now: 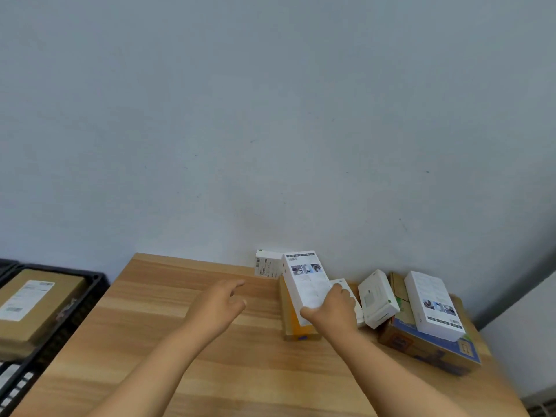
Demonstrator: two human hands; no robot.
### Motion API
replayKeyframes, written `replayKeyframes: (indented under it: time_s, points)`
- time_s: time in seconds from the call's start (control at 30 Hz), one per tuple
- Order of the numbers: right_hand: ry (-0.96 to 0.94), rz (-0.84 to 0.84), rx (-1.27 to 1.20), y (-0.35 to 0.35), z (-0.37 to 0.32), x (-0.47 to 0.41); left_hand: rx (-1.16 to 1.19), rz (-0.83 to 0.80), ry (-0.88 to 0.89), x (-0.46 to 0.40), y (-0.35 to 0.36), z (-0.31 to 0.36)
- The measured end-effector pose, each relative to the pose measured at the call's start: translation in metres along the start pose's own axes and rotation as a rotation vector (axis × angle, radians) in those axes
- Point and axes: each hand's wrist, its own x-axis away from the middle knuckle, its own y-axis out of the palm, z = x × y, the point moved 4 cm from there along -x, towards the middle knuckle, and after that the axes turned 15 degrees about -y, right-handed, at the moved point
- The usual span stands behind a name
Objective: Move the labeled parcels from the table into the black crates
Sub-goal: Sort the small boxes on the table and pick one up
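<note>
At desk's far right, our right hand [332, 311] fingers clamp the white parcel's [307, 279] near end, long axis pointing away. Left hand [218, 305] hovers beside it, fingers loose. Black crate [90, 291] sits far left.

Plain pale grey-blue wall [270, 115], matt, with a few small dark marks, evenly lit. Against it, a wooden table [180, 341] with light, striped grain. At the far right a darker grey strip [517, 287] ran slantwise beside a paler wall part [529, 341]. A ribbed grille [541, 409] in the bottom right corner.
</note>
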Motion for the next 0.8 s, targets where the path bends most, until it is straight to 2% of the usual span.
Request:
replayKeyframes:
  time_s: [0.3,0.47,0.6,0.8]
  points:
    - [-0.31,0.276,-0.069,-0.033,-0.124,0.029,0.27,0.051,-0.048,-0.013,-0.049,0.028]
    - [-0.407,0.369,-0.065,-0.047,-0.16,0.041,0.674,0.025,-0.066,-0.015,-0.079,0.031]
    - [-0.467,0.333,-0.168,-0.058,-0.164,0.039,0.84,-0.039,-0.017,-0.013,-0.1,0.03]
    - [-0.476,0.304,-0.272,-0.103,-0.174,0.024,0.899,-0.044,0.075,-0.004,-0.131,0.034]
